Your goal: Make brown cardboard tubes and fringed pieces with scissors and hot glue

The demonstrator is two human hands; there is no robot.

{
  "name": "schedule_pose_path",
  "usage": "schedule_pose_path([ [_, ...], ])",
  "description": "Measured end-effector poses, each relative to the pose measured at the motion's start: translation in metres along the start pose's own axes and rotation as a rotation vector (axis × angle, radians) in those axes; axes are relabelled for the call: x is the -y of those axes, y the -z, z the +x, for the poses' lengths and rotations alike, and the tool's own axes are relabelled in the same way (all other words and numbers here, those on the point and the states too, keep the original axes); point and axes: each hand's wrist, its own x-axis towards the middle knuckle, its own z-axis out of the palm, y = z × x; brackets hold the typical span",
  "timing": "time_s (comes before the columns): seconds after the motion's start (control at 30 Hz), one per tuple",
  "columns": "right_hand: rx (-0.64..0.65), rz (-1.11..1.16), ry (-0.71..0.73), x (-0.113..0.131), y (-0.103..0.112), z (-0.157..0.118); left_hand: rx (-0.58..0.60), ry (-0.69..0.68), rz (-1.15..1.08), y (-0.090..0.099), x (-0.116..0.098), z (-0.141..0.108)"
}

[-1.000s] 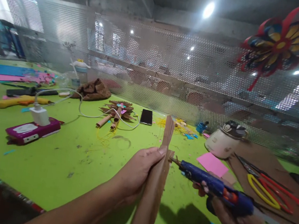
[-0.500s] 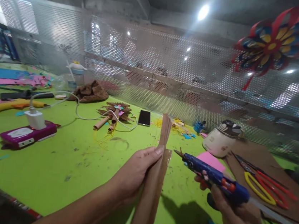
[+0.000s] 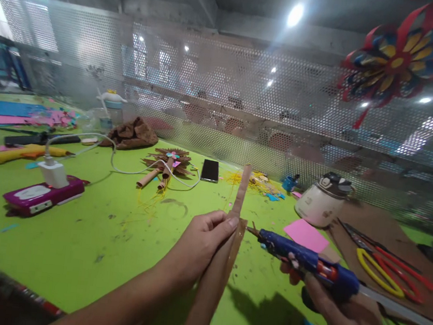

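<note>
My left hand [image 3: 201, 241] pinches a long brown paper strip [image 3: 207, 297] between thumb and fingers, over the green table. A narrower brown piece [image 3: 243, 186] sticks up beyond my thumb. Shiny glue shows along the strip's right-hand flap [image 3: 239, 238]. My right hand [image 3: 348, 313] is wrapped round a blue hot glue gun [image 3: 307, 256], with a clear glue stick [image 3: 399, 303] coming out of its rear. The gun's nozzle points left, close to the flap's upper right edge; whether it touches I cannot tell.
On the right are a white jug [image 3: 321, 200], pink paper [image 3: 305, 235] and red- and yellow-handled scissors [image 3: 379, 272]. A phone [image 3: 210, 170] and a brown paper craft [image 3: 167, 164] lie behind. Leftward are a purple power strip [image 3: 44, 195] and a yellow glue gun [image 3: 25, 154].
The glue gun's nozzle has moved left and slightly down to the strip's flap. The brown strip has turned a little in my left hand, its upper piece now showing its flat side.
</note>
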Motion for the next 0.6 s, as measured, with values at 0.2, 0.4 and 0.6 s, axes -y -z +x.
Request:
schedule_pose_path([
  [0.2, 0.022, 0.095, -0.051, 0.014, -0.003, -0.005, -0.025, -0.028, 0.004, -0.002, -0.003, -0.003],
  [0.4, 0.076, 0.185, -0.063, 0.014, 0.003, -0.002, -0.020, -0.026, -0.027, 0.002, -0.001, 0.002],
  [0.6, 0.074, 0.240, -0.023, 0.011, 0.001, 0.000, 0.031, 0.012, -0.090, 0.003, 0.002, 0.003],
])
